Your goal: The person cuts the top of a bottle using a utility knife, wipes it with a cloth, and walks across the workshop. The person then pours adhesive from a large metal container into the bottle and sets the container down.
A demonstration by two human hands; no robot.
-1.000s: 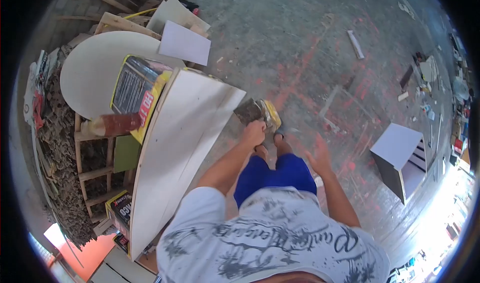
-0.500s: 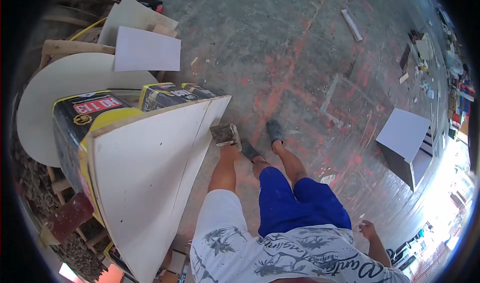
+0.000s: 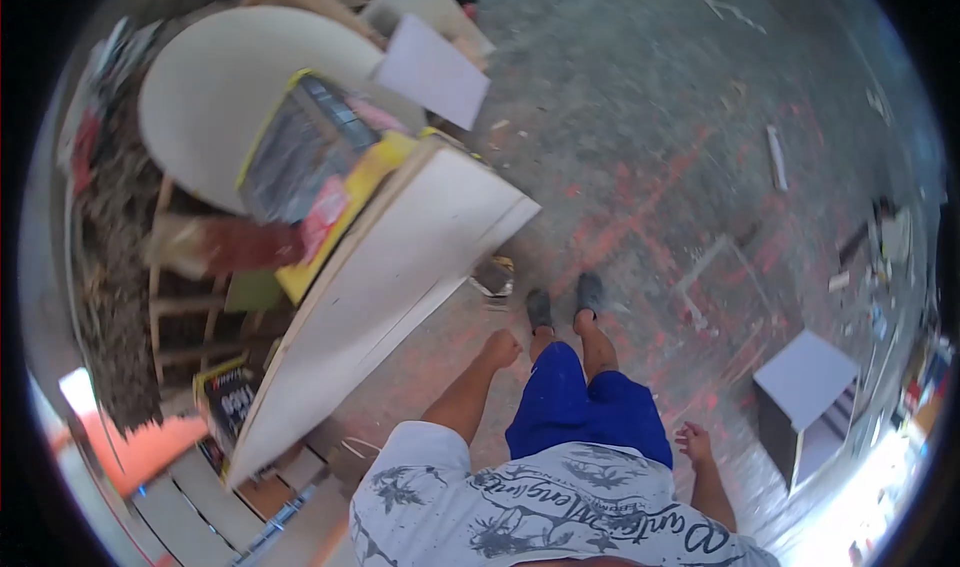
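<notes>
My left hand is closed in a loose fist, with nothing visible in it. A small, dirty container lies beyond it beside the white board, with a gap between it and the hand. Over the floor at my other side, my right hand has its fingers apart and holds nothing. The long white board, with a curved edge, is to the left of my left hand. Behind it stands a black and yellow can, and a reddish-brown bottle is nearby.
A round pale board and a lilac sheet lie at the upper left, near wooden slats. On the right, an open box-like cabinet stands on the stained floor. A white strip lies farther off.
The container was at my left hand and is now apart from it. My left hand has drawn back toward my body. The view has turned, and my feet have shifted.
</notes>
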